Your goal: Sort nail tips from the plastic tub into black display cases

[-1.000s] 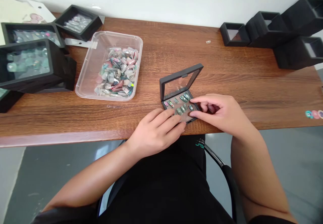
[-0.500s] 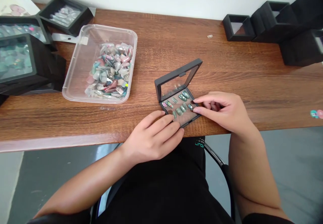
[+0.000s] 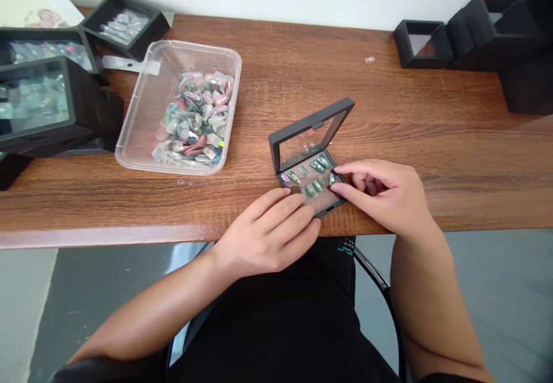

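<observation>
A small black display case (image 3: 320,203) stands with its clear-windowed lid (image 3: 311,122) tilted up, at the table's front edge. Rows of green press-on nails (image 3: 311,189) lie inside on a pale base, some with glitter and one with a pink decoration. My left hand (image 3: 268,234) grips the case at its left front corner, the fingertips over the rim and covering part of the nails. At the right side, my right hand (image 3: 382,193) has thumb and index finger closed about a dark green press-on nail (image 3: 332,179).
A clear plastic tub (image 3: 137,141) full of loose press-on nails stands to the left. Black framed boxes (image 3: 82,109) of nails are stacked at the far left. More black boxes (image 3: 425,60) stand at the back right, near one loose clear nail (image 3: 369,60).
The view has shifted slightly. My left hand stays on the case, and my right finger and thumb are still at the same nail, which looks turned a little more upright.
</observation>
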`<state>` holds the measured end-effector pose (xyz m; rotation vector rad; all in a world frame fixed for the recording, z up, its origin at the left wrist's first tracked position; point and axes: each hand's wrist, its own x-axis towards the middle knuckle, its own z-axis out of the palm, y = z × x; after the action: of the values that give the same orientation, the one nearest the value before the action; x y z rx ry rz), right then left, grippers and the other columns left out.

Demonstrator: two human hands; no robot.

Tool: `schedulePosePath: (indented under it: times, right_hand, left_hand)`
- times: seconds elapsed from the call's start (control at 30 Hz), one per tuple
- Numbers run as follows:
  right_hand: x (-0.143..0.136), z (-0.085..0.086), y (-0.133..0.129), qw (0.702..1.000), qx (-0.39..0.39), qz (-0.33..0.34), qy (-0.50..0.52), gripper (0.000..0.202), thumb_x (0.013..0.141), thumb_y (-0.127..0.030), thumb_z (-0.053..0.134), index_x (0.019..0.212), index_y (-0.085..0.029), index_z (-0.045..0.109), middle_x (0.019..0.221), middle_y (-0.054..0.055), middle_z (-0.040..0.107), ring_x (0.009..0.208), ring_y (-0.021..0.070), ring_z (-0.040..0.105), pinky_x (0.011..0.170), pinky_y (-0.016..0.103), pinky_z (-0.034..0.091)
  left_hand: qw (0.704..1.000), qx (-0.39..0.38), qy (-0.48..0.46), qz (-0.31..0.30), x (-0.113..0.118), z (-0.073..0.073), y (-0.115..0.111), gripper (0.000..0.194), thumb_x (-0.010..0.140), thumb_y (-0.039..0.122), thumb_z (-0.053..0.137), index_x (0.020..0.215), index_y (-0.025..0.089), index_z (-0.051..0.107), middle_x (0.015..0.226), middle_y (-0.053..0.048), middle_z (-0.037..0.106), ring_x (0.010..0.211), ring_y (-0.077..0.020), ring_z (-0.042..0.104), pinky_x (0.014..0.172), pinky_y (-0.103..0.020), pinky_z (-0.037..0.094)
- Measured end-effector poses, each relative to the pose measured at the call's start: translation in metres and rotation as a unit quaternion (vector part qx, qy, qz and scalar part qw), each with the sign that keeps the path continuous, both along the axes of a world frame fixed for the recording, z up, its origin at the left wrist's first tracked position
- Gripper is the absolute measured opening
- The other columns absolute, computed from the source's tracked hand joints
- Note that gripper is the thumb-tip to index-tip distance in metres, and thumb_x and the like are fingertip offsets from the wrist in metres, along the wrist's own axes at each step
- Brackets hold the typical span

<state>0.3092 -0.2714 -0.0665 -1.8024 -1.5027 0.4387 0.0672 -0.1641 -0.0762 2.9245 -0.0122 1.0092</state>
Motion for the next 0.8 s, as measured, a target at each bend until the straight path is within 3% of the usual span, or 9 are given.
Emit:
schedulePosePath:
  times: [0.17, 0.33, 0.67, 0.8]
  right_hand:
    - [-0.0002, -0.0029, 0.0004, 0.998, 0.040, 0.029, -0.030, 0.007, 0.094, -0.031, 0.078, 0.096, -0.026, 0.082, 0.061, -0.007, 0.054, 0.056, 0.0071, 0.047, 0.059, 0.027, 0.038]
    - [-0.0027, -0.0026, 0.0010, 0.997, 0.055, 0.027, -0.045, 0.007, 0.095, -0.030, 0.078, 0.095, -0.025, 0.083, 0.060, -0.007, 0.055, 0.056, 0.0067, 0.049, 0.058, 0.026, 0.040]
    - [-0.0046, -0.0033, 0.0004, 0.994, 0.067, 0.027, -0.084, 0.008, 0.096, -0.030, 0.076, 0.096, -0.024, 0.082, 0.060, -0.007, 0.054, 0.057, 0.0061, 0.051, 0.059, 0.024, 0.041]
    - [-0.0050, -0.0024, -0.0008, 0.994, 0.068, 0.026, -0.087, 0.010, 0.097, -0.031, 0.076, 0.099, -0.024, 0.082, 0.060, -0.006, 0.056, 0.056, 0.0070, 0.052, 0.058, 0.026, 0.041]
  left_hand:
    - [1.000, 0.013, 0.006, 0.012, -0.0011, -0.0019, -0.0014, 0.029, 0.092, 0.027, 0.083, 0.119, 0.019, 0.076, 0.126, 0.000, 0.082, 0.121, -0.0208, 0.076, 0.110, -0.038, 0.060]
    - [0.999, 0.007, -0.002, 0.049, 0.0014, -0.0013, -0.0011, 0.023, 0.093, 0.029, 0.081, 0.113, 0.019, 0.077, 0.116, 0.002, 0.084, 0.111, -0.0230, 0.081, 0.097, -0.038, 0.064]
    - [0.998, 0.016, 0.008, 0.055, 0.0007, 0.0027, -0.0025, 0.031, 0.087, 0.027, 0.088, 0.115, 0.021, 0.077, 0.117, 0.003, 0.084, 0.107, -0.0215, 0.080, 0.093, -0.037, 0.060]
    - [0.998, 0.005, 0.000, 0.070, 0.0014, 0.0057, -0.0027, 0.024, 0.088, 0.029, 0.087, 0.109, 0.022, 0.078, 0.103, 0.005, 0.085, 0.100, -0.0190, 0.080, 0.090, -0.035, 0.058]
